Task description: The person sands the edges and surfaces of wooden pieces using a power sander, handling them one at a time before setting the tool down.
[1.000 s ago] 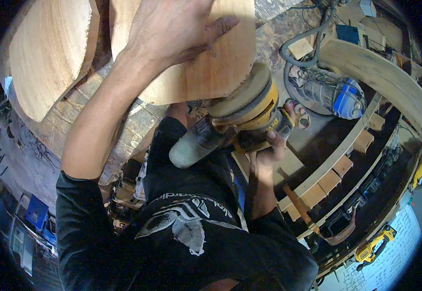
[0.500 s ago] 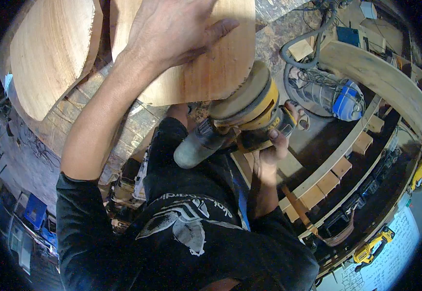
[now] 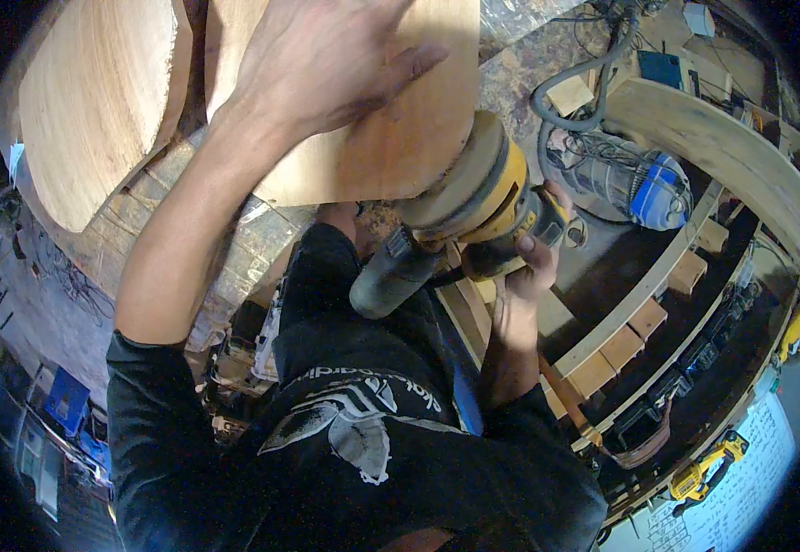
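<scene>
My left hand (image 3: 326,69) lies on a pale wooden board (image 3: 395,152) with a rounded corner. Its thumb is spread; the other fingertips run out of the top of the view. My right hand (image 3: 540,253) is wrapped round the body of a yellow and black power sander (image 3: 496,216). The sander's round pad is tilted up against the board's lower right edge, by the rounded corner. A dusty grey cylinder (image 3: 386,281) sticks out from the sander toward my body. Left of this board rests a second curved wooden board (image 3: 101,106) with a rough edge.
Both boards lie on a stained worktable (image 3: 156,212). To the right are a grey hose (image 3: 556,115), a clear and blue vacuum canister (image 3: 662,189) and a curved wooden rack (image 3: 639,285) with small blocks. A yellow cordless tool (image 3: 708,469) lies farther off at the lower right.
The sander and my right hand have shifted slightly to the right, and the grey cylinder has swung right. The board under my left hand has slid a little left.
</scene>
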### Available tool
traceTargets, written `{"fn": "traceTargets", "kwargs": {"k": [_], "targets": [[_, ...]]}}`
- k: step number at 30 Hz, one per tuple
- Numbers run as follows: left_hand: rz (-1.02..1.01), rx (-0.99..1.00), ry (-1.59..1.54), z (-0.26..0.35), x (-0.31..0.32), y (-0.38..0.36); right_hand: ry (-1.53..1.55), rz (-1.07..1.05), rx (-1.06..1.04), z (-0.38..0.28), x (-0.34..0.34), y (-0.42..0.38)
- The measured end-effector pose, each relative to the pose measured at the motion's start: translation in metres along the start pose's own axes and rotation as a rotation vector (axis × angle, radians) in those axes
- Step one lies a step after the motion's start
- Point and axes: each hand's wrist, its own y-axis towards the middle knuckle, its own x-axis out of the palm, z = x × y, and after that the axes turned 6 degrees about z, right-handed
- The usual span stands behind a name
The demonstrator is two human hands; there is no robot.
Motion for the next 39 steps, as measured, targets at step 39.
{"fn": "traceTargets", "kwargs": {"k": [39], "targets": [[0.332, -0.343, -0.433, 0.031, -0.048, -0.036, -0.530, 0.357, -0.119, -0.098, -0.153, -0.127]]}}
